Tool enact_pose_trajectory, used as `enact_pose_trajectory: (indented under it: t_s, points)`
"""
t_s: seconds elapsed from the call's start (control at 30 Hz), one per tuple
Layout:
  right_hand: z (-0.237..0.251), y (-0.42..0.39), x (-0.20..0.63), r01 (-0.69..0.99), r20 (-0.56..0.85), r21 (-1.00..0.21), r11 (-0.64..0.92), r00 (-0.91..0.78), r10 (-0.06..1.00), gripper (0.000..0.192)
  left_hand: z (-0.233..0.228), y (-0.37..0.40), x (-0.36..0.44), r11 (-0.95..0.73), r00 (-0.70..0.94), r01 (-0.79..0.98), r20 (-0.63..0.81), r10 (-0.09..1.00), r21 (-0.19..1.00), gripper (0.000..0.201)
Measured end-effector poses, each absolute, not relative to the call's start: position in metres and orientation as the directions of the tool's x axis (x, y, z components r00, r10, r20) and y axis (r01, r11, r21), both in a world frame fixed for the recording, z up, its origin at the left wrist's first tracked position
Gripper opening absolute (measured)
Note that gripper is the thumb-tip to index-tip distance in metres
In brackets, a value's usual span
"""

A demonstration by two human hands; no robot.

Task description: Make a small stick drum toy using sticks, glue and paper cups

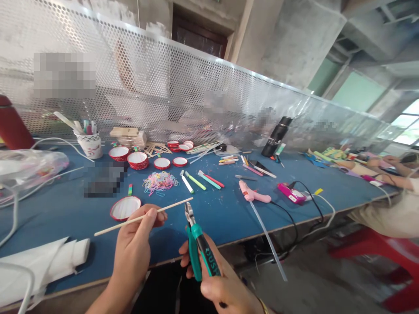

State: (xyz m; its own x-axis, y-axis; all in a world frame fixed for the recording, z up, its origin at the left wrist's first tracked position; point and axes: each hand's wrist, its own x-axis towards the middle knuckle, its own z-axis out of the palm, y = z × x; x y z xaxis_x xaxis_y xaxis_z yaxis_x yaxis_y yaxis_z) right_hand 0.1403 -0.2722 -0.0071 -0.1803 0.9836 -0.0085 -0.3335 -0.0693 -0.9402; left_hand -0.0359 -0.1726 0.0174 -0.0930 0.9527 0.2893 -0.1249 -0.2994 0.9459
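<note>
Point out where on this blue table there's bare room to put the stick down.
Bare blue table lies between the red-rimmed lid and the pink glue gun, below the markers. The left hand holds the stick there; the right hand holds the pliers. Another patch lies right of the pink device. The back strip with bowls is crowded.

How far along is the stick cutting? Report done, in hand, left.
Done: nothing shows as cut; the wooden stick looks whole. In hand: the left hand holds the stick, the right hand holds teal cutters, tip just short of the stick's end. Left: the cut itself.
</note>
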Motion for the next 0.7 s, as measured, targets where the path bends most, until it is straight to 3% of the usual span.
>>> enact_pose_trajectory:
  t_s: [0.53,0.7]
  points:
    - [0.004,-0.273,0.143,-0.292,-0.073,-0.944,-0.154,-0.270,0.960,0.054,0.019,-0.181,-0.034,-0.350,0.059,-0.030,0.351,0.934,0.936,0.046]
    - [0.012,-0.270,0.144,-0.219,-0.127,-0.954,-0.207,-0.329,0.936,0.060,0.017,-0.180,-0.030,-0.362,0.105,0.024,0.357,0.928,0.932,0.050]
